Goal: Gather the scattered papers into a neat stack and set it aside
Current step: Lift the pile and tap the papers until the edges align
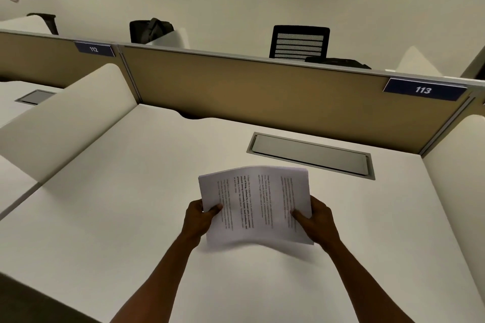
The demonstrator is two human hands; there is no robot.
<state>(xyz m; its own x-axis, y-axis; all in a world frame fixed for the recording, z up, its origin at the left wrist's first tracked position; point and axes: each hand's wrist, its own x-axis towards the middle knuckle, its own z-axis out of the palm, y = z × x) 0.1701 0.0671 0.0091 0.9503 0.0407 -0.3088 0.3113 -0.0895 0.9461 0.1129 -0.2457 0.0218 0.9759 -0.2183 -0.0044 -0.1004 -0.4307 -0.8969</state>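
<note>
A stack of printed white papers is held above the white desk, its sheets aligned and slightly arched across the middle. My left hand grips the stack's left edge, thumb on top. On the opposite edge, my right hand holds it the same way. The text on the top sheet runs sideways to me. No loose sheets show elsewhere on the desk.
A grey cable hatch is set into the desk just beyond the papers. A tan partition labelled 113 closes the back. White side dividers stand at the left and right. Chairs and bags sit beyond the partition.
</note>
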